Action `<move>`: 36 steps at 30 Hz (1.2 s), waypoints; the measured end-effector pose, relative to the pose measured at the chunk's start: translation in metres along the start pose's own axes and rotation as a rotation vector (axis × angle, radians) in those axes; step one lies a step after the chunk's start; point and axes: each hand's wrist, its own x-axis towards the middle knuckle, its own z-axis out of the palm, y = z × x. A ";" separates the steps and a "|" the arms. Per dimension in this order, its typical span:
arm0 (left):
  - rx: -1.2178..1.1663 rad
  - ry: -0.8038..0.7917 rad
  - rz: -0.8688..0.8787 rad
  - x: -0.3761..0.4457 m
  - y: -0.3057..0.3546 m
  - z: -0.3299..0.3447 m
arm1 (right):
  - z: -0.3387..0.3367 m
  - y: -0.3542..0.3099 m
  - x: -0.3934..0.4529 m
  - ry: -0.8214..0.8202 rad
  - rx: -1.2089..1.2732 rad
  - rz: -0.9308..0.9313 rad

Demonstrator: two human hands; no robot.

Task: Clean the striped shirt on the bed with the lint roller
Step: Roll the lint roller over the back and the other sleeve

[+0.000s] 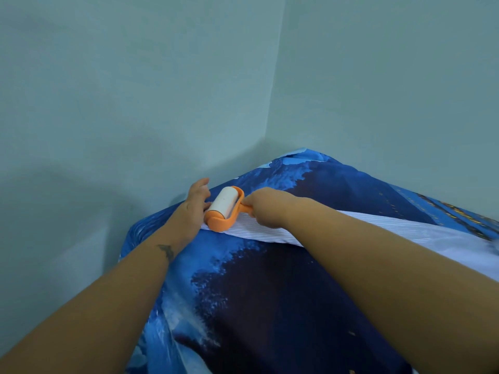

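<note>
The bed [270, 306] sits pushed into the corner of two pale green walls [135, 90], covered by a sheet printed in bright and dark blues. Across it, toward the far side, lies the shirt [270, 233], white with fine stripes, stretching from the left edge of the bed off toward the right, where it widens and runs out of sight. The person leans over with both bare arms reaching forward. The right hand [266, 207] grips the orange handle of the roller [225, 207], fingers curled round it so that most of the handle is hidden; only a short stub shows between the fist and the frame. The roller's white drum sits in its orange frame, angled up and to the right, and its lower end rests on the left end of the shirt. The left hand [194, 206] lies just beside the roller on its left, at the edge of the bed near the wall, palm down with the fingers straight and slightly spread, the thumb side touching or nearly touching the drum; I cannot tell whether it presses on the shirt's end or only on the sheet. A small dark tattoo [166, 251] marks the left forearm near the wrist.
</note>
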 end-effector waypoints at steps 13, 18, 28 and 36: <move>1.026 -0.077 0.123 -0.008 0.001 0.013 | 0.018 0.133 -0.093 -0.103 -0.137 0.069; 1.425 -0.014 0.105 -0.004 0.033 0.052 | 0.023 0.191 -0.135 -0.105 -0.018 0.234; 0.746 -0.235 0.193 -0.002 0.047 0.179 | 0.046 0.192 -0.127 -0.045 -0.132 0.347; 0.734 -0.159 0.119 0.006 0.023 0.178 | 0.050 0.157 -0.100 0.015 -0.020 0.262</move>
